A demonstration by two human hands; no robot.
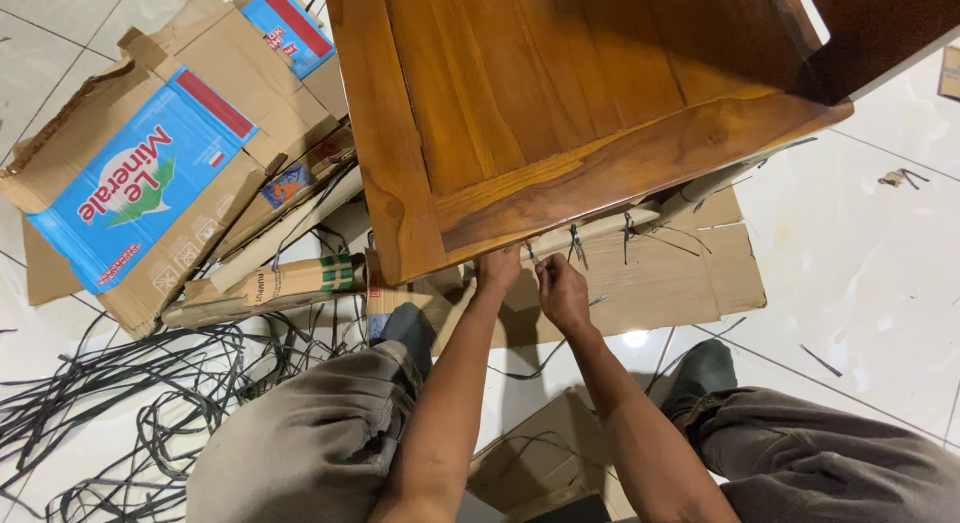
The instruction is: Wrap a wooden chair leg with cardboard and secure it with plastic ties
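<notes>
Wooden panel [560, 103] glossy amber-brown; cardboard box [150, 183] tan, blue-red-white print; straps [130, 393] black; floor tiles [870, 273] white.

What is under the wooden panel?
Flattened cardboard on the floor, with black straps at the wooden panel edge where both hands work. Anything further beneath is covered.
</notes>
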